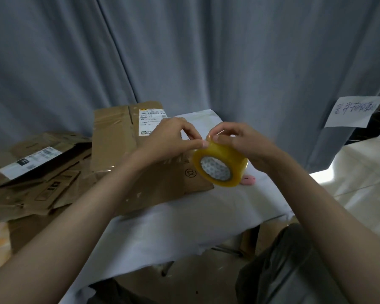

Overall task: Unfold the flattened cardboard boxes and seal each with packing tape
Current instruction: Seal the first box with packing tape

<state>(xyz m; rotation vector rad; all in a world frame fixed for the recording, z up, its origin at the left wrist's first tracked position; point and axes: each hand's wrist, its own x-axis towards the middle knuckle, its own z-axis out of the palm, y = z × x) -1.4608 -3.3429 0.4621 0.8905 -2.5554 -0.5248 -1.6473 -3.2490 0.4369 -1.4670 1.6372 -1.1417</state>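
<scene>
A yellowish roll of packing tape is held in the air over the white-covered table. My right hand grips the roll from above and behind. My left hand pinches at the roll's top edge with thumb and forefinger. Behind my left hand lies a flattened cardboard box bearing a white shipping label. Old clear tape still shines on its surface.
More flattened boxes are piled at the left, one with a white label. A small pink object lies on the table beneath the roll. Grey curtains hang behind; a handwritten paper note is at the right. Cardboard sits under the table.
</scene>
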